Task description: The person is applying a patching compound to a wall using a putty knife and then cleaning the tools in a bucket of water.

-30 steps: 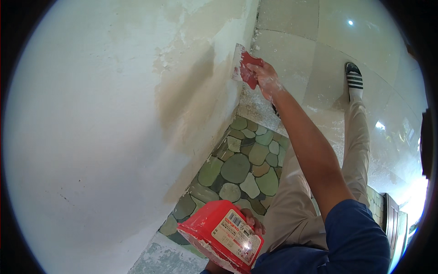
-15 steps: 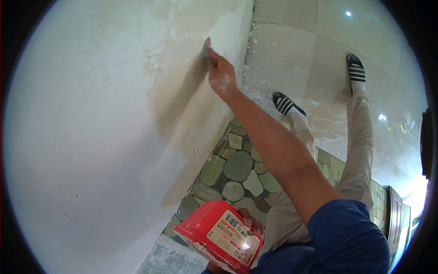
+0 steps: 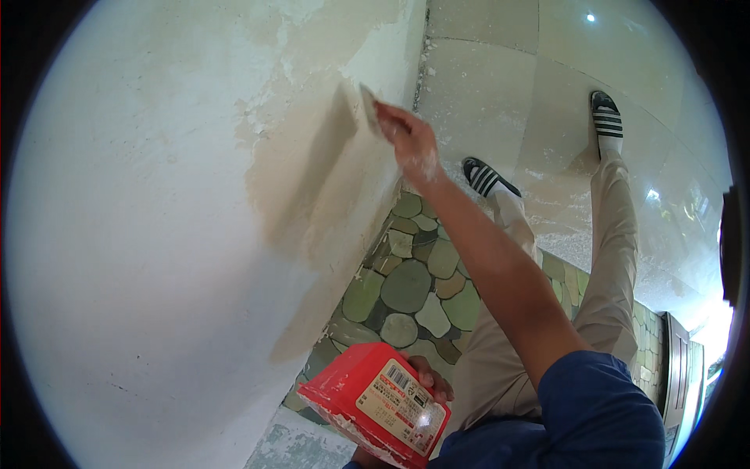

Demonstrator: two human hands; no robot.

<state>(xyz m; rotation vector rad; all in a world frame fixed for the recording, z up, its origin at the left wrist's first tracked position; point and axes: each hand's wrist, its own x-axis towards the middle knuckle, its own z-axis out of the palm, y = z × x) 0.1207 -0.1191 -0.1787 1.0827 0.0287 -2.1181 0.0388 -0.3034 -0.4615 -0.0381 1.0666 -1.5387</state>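
My right hand [image 3: 414,144] is closed around a putty knife [image 3: 368,108], whose pale flat blade points up past the fingers. The blade stands a little off the white wall [image 3: 156,195], with its shadow beside it over a beige, patchy area [image 3: 305,172]. Low in front of me, my left hand [image 3: 431,378] grips a red plastic tub [image 3: 355,379] tilted on its side. White paste smears the tub's rim, and a printed label faces up. Most of the left palm is hidden behind the tub. White residue marks my right wrist.
Green stone-patterned flooring [image 3: 406,284] runs along the wall's foot. Beyond it are large beige tiles [image 3: 484,86] dusted with white crumbs. My feet in striped black slides [image 3: 490,178] stand on those tiles. A dark wooden door [image 3: 676,367] is at the far right.
My right hand has come away from the wall with the putty knife, moving right and slightly down. The blade's shadow has separated from it. The left hand and tub have hardly moved.
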